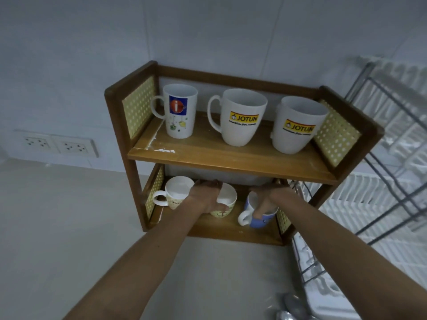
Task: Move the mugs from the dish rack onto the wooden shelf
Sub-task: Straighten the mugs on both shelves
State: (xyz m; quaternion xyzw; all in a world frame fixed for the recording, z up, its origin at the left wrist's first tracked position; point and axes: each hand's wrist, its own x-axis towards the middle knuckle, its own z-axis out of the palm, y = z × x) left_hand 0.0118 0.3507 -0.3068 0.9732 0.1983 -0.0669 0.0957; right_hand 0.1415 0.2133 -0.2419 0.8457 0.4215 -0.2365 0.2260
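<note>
The wooden shelf (221,155) has two tiers. On its top board stand a tall white mug (180,112) with a blue and red logo and two white Jotun mugs (240,116) (298,125). The lower board holds a cream mug (175,195) at the left, a second cream mug (225,203) in the middle and a blue mug (260,219) at the right. My left hand (205,195) grips the middle cream mug by its rim. My right hand (265,197) holds the blue mug, fingers inside its rim. The dish rack (381,181) stands at the right.
A white wall with a double power socket (60,144) lies left of the shelf. The shelf stands on a pale counter (69,215). Metal spoons (291,306) lie by the rack's lower edge at the bottom right.
</note>
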